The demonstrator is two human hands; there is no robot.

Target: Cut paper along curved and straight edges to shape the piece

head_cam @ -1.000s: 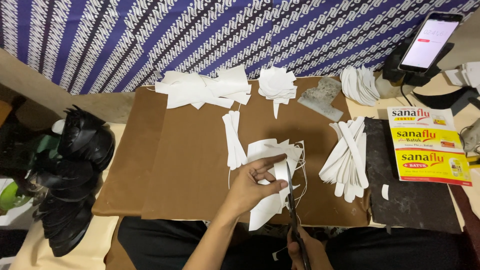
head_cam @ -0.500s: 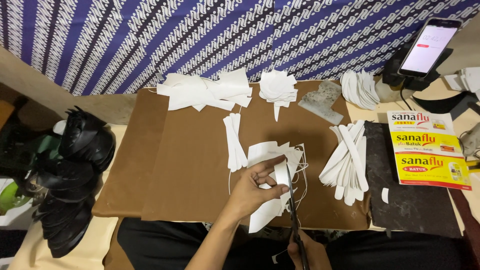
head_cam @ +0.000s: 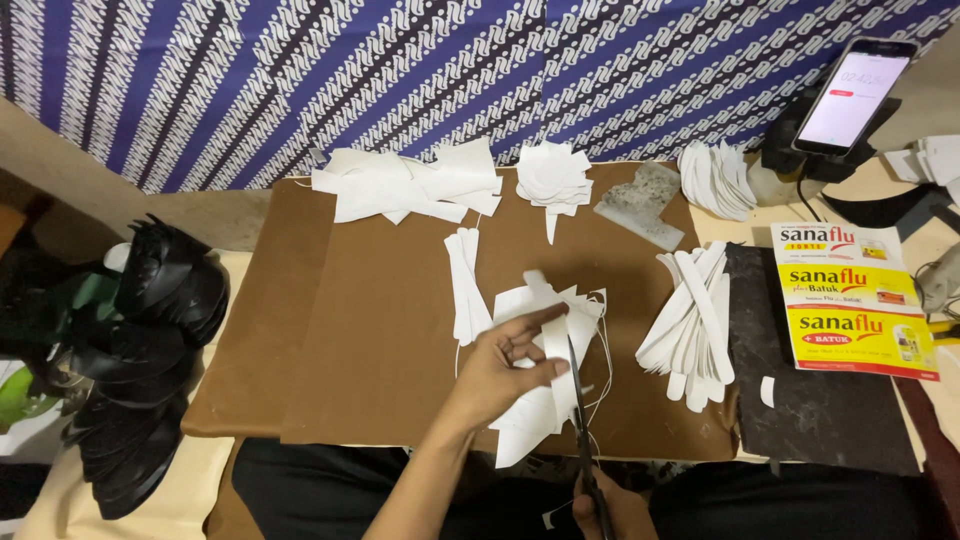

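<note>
While the left hand (head_cam: 510,365) pinches a stack of white paper pieces (head_cam: 545,400) near the front edge of the brown board (head_cam: 380,330), scissors (head_cam: 580,430) stand with their blades pointing away from the person, up through the stack's right side. The right hand (head_cam: 610,510) is clenched on the scissor handles at the very bottom of the view, only partly seen. The held stack lies ahead of and slightly left of that hand; its long axis runs roughly front to back, nearly parallel to the blades, so the cut line follows the length of the paper. The left hand is the nearer one to the paper, with thumb and fingers closed over its top sheets.

Around it on the board: a narrow bundle of white strips (head_cam: 466,285) just left of the stack, a fan of longer white strips (head_cam: 690,325) at the right edge, and loose heaps of white offcuts (head_cam: 410,185) along the far edge. Beyond the right edge lie a dark mat (head_cam: 820,420), yellow-and-red printed boxes (head_cam: 855,300) and a propped phone (head_cam: 855,90). Black moulded pieces (head_cam: 140,350) pile up off the left edge.

Against the earlier frames, the left hand and stack sit in almost the same place; the scissors show a little farther up into the paper.
</note>
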